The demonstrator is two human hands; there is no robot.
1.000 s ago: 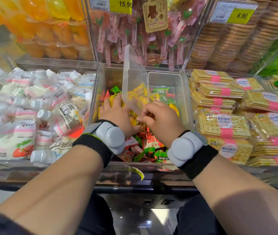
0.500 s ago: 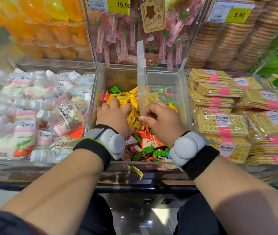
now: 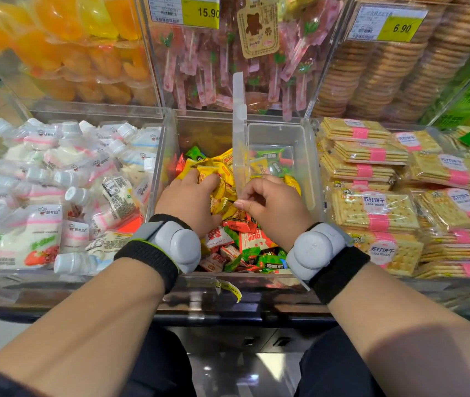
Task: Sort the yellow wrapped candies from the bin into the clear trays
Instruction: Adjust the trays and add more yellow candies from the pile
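Middle bin (image 3: pixel 162 179) holds mixed sweets, with the yellow wrapped candies (image 3: pixel 220 171) heaped back left. A clear tray (image 3: pixel 308 156) sits on the right, its lid (image 3: pixel 239 116) upright. The left hand (image 3: pixel 188 202) curls round some yellows. The right hand (image 3: pixel 274 209) is curled by the tray's near corner, can't tell if it's holding anything. Drink pouches (image 3: pixel 56 181) are in the left bin and soda crackers (image 3: pixel 371 209) on the right.

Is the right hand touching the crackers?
No, the right hand is in the candy bin, apart from the crackers.
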